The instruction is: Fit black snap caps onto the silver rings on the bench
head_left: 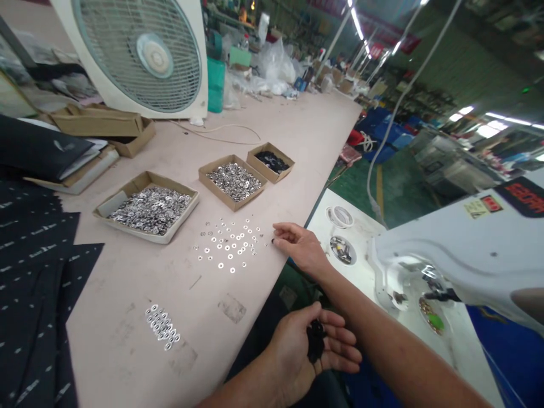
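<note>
My left hand is turned palm up and cupped below the table's edge. Several small black pieces lie heaped in its palm. Over the table's right edge, my right hand has thumb and forefinger drawn together, with a small black piece at the fingertips. Just left of those fingers, loose silver metal snap parts are scattered on the table. Nearer me, more ring-shaped metal parts lie in close rows.
Shallow cardboard boxes hold metal parts, more metal parts and black pieces. A box fan stands behind. Dark printed sheets lie left. A white machine on its own stand is at right.
</note>
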Demonstrator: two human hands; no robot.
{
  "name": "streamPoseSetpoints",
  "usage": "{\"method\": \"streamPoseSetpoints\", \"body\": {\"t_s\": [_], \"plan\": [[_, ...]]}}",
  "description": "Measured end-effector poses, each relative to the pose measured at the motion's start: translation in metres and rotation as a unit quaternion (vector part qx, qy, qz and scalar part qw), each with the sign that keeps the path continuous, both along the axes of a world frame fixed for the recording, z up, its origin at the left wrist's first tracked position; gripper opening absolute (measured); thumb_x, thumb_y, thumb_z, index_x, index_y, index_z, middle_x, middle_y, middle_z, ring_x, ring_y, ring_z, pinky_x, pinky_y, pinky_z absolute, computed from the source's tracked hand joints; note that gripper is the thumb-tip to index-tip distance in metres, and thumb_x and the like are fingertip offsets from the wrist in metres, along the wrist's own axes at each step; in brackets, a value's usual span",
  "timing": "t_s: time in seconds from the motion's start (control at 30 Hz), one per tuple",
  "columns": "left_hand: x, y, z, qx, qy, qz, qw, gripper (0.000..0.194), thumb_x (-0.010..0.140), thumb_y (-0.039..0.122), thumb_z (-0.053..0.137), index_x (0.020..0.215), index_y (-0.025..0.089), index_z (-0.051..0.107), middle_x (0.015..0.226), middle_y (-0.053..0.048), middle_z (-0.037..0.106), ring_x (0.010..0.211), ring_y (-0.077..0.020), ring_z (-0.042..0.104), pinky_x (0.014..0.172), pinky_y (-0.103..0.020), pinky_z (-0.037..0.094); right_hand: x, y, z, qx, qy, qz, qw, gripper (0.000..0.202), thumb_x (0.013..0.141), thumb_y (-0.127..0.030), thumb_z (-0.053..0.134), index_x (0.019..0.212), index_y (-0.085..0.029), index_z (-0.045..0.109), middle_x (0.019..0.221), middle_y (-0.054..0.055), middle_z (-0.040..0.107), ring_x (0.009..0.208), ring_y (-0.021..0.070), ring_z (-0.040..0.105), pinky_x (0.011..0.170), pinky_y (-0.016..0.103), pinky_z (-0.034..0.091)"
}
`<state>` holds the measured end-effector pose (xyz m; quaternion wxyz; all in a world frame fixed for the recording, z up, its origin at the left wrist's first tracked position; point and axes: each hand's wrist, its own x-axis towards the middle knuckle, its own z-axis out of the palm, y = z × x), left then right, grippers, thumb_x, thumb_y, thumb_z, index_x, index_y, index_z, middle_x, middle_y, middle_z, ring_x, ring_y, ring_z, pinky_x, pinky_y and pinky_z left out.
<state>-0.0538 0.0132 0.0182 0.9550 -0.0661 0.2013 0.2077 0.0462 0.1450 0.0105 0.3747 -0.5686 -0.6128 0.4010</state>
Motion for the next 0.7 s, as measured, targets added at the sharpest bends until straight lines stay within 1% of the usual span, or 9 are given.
{"method": "streamPoseSetpoints", "body": {"t_s": [0.1, 0.23, 0.53, 0.7], "plan": [[0.003, -0.003, -0.001, -0.005, 0.015, -0.009, 1.000, 0.045, 0.097, 0.035, 0.031, 0.094, 0.003, 0.063, 0.083, -0.017, 0.065, 0.068, -0.0244, 0.067, 0.064, -0.035, 0.054, -0.003, 0.003, 0.006, -0.030, 0.006, 0.029, 0.999, 0.035, 0.077, -0.023, 0.070, 0.111, -0.019, 0.068, 0.092, 0.003, 0.070, 0.081, 0.0150, 0.064, 0.079, 0.030, 0.050], [0.006, -0.005, -0.005, 0.006, 0.010, -0.015, 1.000, 0.047, 0.098, 0.036, 0.029, 0.094, 0.003, 0.063, 0.084, -0.017, 0.066, 0.067, -0.0245, 0.067, 0.063, -0.034, 0.054, -0.009, 0.005, 0.010, -0.042, 0.001, 0.035, 0.999, 0.036, 0.077, -0.022, 0.069, 0.112, -0.017, 0.067, 0.091, 0.003, 0.069, 0.079, 0.0147, 0.064, 0.079, 0.031, 0.051], [0.007, -0.004, -0.006, 0.019, 0.021, -0.017, 0.999, 0.047, 0.098, 0.036, 0.029, 0.095, 0.003, 0.062, 0.083, -0.017, 0.065, 0.066, -0.0245, 0.067, 0.062, -0.034, 0.053, -0.014, 0.007, 0.009, -0.016, -0.049, 0.044, 0.998, 0.033, 0.079, -0.019, 0.064, 0.112, -0.017, 0.067, 0.089, 0.003, 0.070, 0.075, 0.0141, 0.064, 0.077, 0.030, 0.051], [0.007, -0.004, -0.004, 0.020, 0.026, -0.017, 0.999, 0.046, 0.098, 0.035, 0.027, 0.095, 0.004, 0.061, 0.083, -0.017, 0.065, 0.066, -0.0242, 0.067, 0.062, -0.033, 0.053, -0.021, 0.006, 0.013, 0.021, -0.121, 0.046, 0.991, 0.024, 0.083, -0.017, 0.062, 0.105, -0.017, 0.070, 0.085, 0.002, 0.071, 0.074, 0.0140, 0.064, 0.076, 0.029, 0.051]]}}
